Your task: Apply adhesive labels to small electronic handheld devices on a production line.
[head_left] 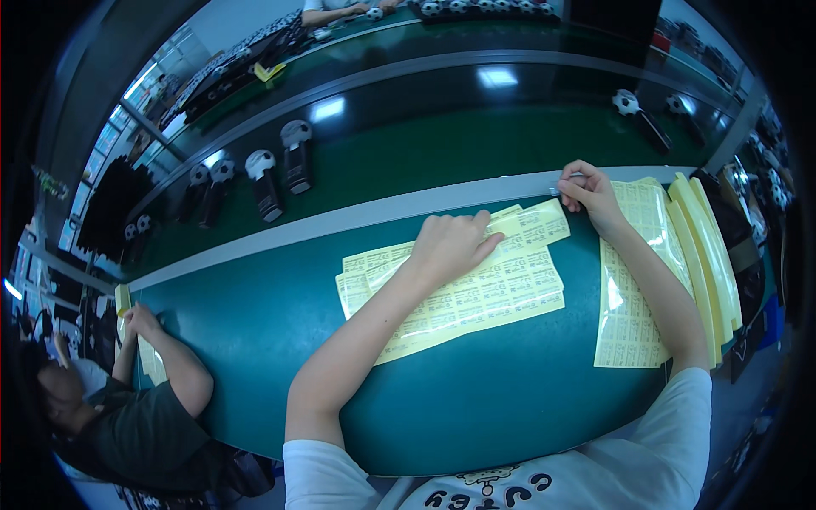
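My left hand (455,244) is pressed down on pale yellow sheets of small printed labels, its thumb and bent fingers gripping a narrow label sheet (541,223) that lies slanted on top. Wider label sheets (476,310) spread beneath it, overlapping on the green table. My right hand (586,197) is raised just beyond the narrow sheet's right end. Its thumb and forefinger are pinched together. A tiny clear label (554,191) shows at the fingertips, apart from the sheet. The other fingers of that hand are curled in.
More label sheets (633,331) and a curled yellow stack (710,263) lie under and beside my right forearm. Beyond a grey rail (314,223), football-topped black-handled objects (263,183) lie on a green surface. At left, a co-worker (161,365) handles similar sheets; another person's hands (348,12) are at the far top.
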`<state>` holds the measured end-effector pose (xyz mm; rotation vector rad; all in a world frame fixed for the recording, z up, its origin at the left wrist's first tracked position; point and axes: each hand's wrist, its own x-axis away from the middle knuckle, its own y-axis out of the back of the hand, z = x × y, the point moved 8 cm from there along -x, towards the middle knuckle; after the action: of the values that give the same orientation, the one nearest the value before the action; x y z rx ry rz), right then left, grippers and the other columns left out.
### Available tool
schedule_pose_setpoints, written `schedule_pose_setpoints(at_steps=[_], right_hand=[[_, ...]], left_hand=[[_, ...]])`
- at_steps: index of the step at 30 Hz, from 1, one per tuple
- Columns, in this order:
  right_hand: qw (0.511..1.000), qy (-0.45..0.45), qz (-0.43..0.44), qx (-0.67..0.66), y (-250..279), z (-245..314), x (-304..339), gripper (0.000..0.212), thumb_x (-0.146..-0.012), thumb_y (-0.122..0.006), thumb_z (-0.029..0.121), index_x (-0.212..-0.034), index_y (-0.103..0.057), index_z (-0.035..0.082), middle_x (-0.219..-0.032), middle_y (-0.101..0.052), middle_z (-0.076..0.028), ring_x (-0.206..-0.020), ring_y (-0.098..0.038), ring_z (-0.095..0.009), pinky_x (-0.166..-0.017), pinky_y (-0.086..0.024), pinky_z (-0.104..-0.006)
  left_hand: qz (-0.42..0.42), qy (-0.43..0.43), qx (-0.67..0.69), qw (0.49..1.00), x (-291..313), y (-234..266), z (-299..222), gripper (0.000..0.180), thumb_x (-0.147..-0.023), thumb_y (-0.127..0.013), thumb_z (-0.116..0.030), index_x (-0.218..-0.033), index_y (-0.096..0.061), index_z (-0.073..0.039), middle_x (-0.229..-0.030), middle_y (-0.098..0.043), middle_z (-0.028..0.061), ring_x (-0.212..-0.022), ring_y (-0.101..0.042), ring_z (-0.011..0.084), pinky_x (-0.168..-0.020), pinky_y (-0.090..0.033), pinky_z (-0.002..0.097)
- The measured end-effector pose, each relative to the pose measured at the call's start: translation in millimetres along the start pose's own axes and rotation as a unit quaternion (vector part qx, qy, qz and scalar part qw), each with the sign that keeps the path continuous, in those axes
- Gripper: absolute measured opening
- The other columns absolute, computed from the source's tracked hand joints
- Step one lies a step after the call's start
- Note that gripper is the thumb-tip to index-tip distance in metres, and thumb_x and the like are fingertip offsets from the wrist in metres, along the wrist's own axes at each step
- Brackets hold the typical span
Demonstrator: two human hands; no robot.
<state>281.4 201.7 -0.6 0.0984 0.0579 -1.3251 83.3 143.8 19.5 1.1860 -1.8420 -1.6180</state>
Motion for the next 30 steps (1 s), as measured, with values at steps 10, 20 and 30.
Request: schedule_pose_setpoints(at_steps=[10,20,30], right_hand=[[1.0,0.021,0.008,0.013,-1.0,1.5,0.5,0.009,-0.084,-0.06,0.012,-0.089,-0.054,0.008,-0.062,-0.059,0.0,-0.05,-0.047,-0.004,-0.048,-0.033,-0.0158],[1.0,0.001,0.016,0.024,-4.4,1.7,-0.1,0.009,-0.086,-0.058,0.013,-0.088,-0.051,0.009,-0.062,-0.055,0.002,-0.052,-0.046,-0.003,-0.05,-0.033,-0.0154],[0.999,0.001,0.02,0.026,-6.4,1.8,0.5,0.009,-0.088,-0.056,0.014,-0.087,-0.048,0.01,-0.062,-0.053,0.003,-0.053,-0.045,-0.003,-0.051,-0.033,-0.0154]], left_hand=[[-0.001,-0.005,0.005,1.0,2.4,0.6,-0.5,0.037,-0.087,-0.049,-0.037,-0.081,-0.057,-0.001,-0.054,-0.058,0.0108,-0.048,-0.057,0.0261,-0.046,-0.043,0.0372],[-0.006,-0.009,0.007,1.0,1.7,1.2,-0.5,0.037,-0.087,-0.049,-0.037,-0.081,-0.057,-0.002,-0.054,-0.058,0.0103,-0.048,-0.057,0.0254,-0.046,-0.043,0.0366],[-0.011,-0.005,0.002,1.0,2.9,1.9,-0.9,0.036,-0.087,-0.049,-0.036,-0.079,-0.056,-0.002,-0.053,-0.058,0.01,-0.047,-0.057,0.0255,-0.045,-0.043,0.0362]])
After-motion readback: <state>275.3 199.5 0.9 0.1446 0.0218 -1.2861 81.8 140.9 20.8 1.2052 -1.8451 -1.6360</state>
